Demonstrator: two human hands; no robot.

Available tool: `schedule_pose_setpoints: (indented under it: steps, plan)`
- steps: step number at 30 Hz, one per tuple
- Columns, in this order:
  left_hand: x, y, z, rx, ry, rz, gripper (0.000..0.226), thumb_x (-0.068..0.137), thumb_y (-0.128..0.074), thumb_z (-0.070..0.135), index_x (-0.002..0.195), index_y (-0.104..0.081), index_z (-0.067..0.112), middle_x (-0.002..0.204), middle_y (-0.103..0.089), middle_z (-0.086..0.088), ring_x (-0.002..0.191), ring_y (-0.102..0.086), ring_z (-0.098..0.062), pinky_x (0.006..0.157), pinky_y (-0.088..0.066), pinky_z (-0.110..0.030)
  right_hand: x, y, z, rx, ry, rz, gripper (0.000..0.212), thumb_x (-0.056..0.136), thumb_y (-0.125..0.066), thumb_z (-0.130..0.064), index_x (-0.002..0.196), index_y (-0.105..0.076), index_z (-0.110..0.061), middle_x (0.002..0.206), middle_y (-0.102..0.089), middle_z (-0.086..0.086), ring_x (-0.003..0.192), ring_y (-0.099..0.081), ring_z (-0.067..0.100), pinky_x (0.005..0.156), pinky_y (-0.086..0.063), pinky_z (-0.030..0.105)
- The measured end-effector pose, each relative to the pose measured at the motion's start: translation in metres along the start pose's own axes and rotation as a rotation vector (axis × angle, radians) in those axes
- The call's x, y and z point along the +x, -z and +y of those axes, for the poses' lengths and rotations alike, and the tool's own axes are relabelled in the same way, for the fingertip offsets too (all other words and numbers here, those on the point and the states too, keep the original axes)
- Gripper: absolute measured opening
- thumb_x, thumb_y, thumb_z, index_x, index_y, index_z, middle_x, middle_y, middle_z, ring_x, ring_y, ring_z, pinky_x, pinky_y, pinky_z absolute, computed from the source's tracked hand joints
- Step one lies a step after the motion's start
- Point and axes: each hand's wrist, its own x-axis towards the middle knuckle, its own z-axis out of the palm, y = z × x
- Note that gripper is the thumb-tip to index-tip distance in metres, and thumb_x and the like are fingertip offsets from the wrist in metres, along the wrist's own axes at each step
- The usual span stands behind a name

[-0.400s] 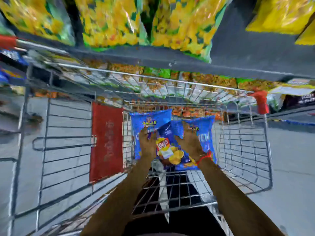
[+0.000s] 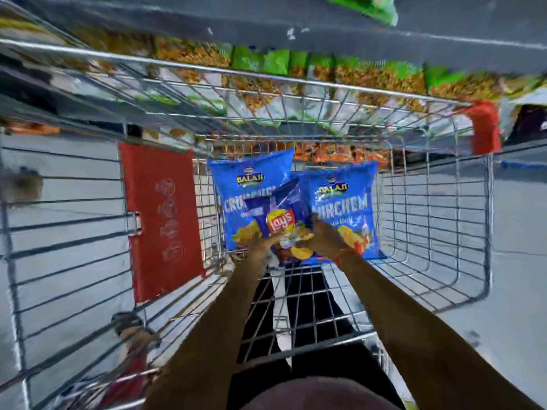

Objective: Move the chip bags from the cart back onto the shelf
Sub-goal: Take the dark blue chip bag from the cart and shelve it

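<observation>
Wire cart [image 2: 438, 220] seen from above, its far rim against the shelf [image 2: 266, 19]. On the cart's left wall hangs a red panel [image 2: 161, 220] with faint printed symbols. Right of it, at the far end of the cart floor, lies the left Balaji bag [image 2: 248, 184], blue, label upward. The left hand [image 2: 260, 247] reaches in at this bag's near edge, fingers on the lower left edge of the Lay's bag [image 2: 281, 223] (blur hides whether they have closed on it). The Lay's bag, dark blue, lies on top of and between the two Balaji bags, overlapping both. The right hand [image 2: 322, 238] rests on the Lay's bag's right side, fingers curled over it, a red thread at the wrist. The right Balaji bag [image 2: 349, 202] lies beside it, toward the cart's right wall. A red corner cap [image 2: 485, 128] sits at the far right corner of the rim. Green and orange packets [image 2: 260, 62] line the shelf beyond.
</observation>
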Motion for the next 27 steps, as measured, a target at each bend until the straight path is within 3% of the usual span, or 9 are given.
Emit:
schedule_pose_setpoints:
  steps: [3, 5, 7, 9, 12, 16, 18, 23, 27]
  plan:
    - [-0.006, 0.005, -0.004, 0.042, -0.115, -0.036, 0.040, 0.081, -0.061, 0.001, 0.120, -0.052, -0.002, 0.081, -0.068, 0.002, 0.068, -0.066, -0.008, 0.048, -0.053, -0.017, -0.015, 0.010, -0.011, 0.064, -0.007, -0.028, 0.084, 0.074, -0.075, -0.024, 0.142, -0.028, -0.011, 0.137, -0.053, 0.013, 0.126, -0.050, 0.033, 0.100, -0.042, 0.041]
    - [-0.016, 0.011, 0.004, 0.084, -0.158, -0.050, 0.039, 0.080, -0.062, 0.000, 0.117, -0.054, -0.005, 0.087, -0.068, -0.003, 0.055, -0.064, 0.001, 0.049, -0.052, -0.016, -0.018, 0.016, -0.011, 0.143, 0.029, -0.025, 0.085, 0.075, -0.075, -0.026, 0.142, -0.027, -0.012, 0.140, -0.050, 0.012, 0.128, -0.047, 0.032, 0.103, -0.041, 0.042]
    - [-0.027, 0.017, 0.015, 0.108, -0.233, -0.055, 0.039, 0.079, -0.063, 0.000, 0.116, -0.055, -0.007, 0.098, -0.063, -0.010, 0.071, -0.066, -0.013, 0.063, -0.055, -0.020, -0.027, 0.023, -0.017, 0.203, 0.076, -0.025, 0.084, 0.072, -0.077, -0.030, 0.141, -0.031, -0.015, 0.138, -0.052, 0.010, 0.126, -0.050, 0.029, 0.104, -0.043, 0.046]
    - [-0.039, 0.023, 0.028, 0.117, -0.303, -0.067, 0.039, 0.077, -0.066, 0.001, 0.114, -0.059, -0.007, 0.084, -0.071, -0.004, 0.084, -0.063, -0.022, 0.082, -0.055, -0.035, -0.041, 0.031, -0.030, 0.290, 0.139, -0.003, 0.077, 0.074, -0.076, -0.026, 0.139, -0.034, -0.016, 0.132, -0.056, 0.009, 0.119, -0.054, 0.026, 0.100, -0.046, 0.044]
    - [-0.071, 0.035, 0.051, 0.070, -0.474, -0.101, 0.033, 0.076, -0.065, 0.000, 0.108, -0.061, -0.007, 0.058, -0.071, 0.016, 0.065, -0.065, -0.002, 0.067, -0.056, -0.019, -0.067, 0.040, -0.056, 0.388, 0.251, 0.081, 0.065, 0.075, -0.074, -0.016, 0.131, -0.041, -0.015, 0.122, -0.063, 0.012, 0.107, -0.061, 0.025, 0.095, -0.050, 0.045]
    - [-0.134, 0.050, 0.086, -0.022, -0.716, -0.125, 0.023, 0.077, -0.066, 0.010, 0.099, -0.065, 0.015, 0.084, -0.072, 0.006, 0.078, -0.066, -0.009, 0.076, -0.055, -0.031, -0.110, 0.058, -0.111, 0.463, 0.458, 0.142, 0.070, 0.071, -0.077, -0.030, 0.132, -0.043, -0.022, 0.127, -0.062, 0.009, 0.114, -0.060, 0.024, 0.097, -0.050, 0.047]
    - [-0.163, 0.058, 0.106, -0.059, -0.821, -0.114, 0.019, 0.081, -0.062, 0.010, 0.089, -0.064, 0.028, 0.075, -0.074, 0.016, 0.075, -0.067, -0.005, 0.076, -0.057, -0.030, -0.131, 0.069, -0.142, 0.486, 0.573, 0.187, 0.068, 0.067, -0.078, -0.036, 0.126, -0.048, -0.024, 0.123, -0.065, 0.008, 0.111, -0.062, 0.024, 0.094, -0.051, 0.047]
    - [-0.237, 0.073, 0.162, -0.199, -1.014, -0.098, 0.010, 0.083, -0.060, 0.013, 0.081, -0.062, 0.023, 0.055, -0.071, 0.015, 0.059, -0.066, -0.007, 0.067, -0.055, -0.029, -0.195, 0.103, -0.219, 0.562, 0.819, 0.315, 0.034, 0.078, -0.069, -0.005, 0.105, -0.052, -0.018, 0.088, -0.063, -0.006, 0.072, -0.062, -0.010, 0.065, -0.050, 0.010]
    - [-0.303, 0.088, 0.203, -0.171, -1.249, -0.255, 0.029, 0.074, -0.069, 0.014, 0.101, -0.062, 0.022, 0.080, -0.076, 0.012, 0.077, -0.069, -0.009, 0.070, -0.057, -0.024, -0.251, 0.134, -0.276, 0.562, 1.012, 0.432, 0.039, 0.077, -0.071, -0.006, 0.111, -0.052, -0.012, 0.089, -0.064, -0.004, 0.075, -0.063, -0.003, 0.063, -0.050, 0.010]
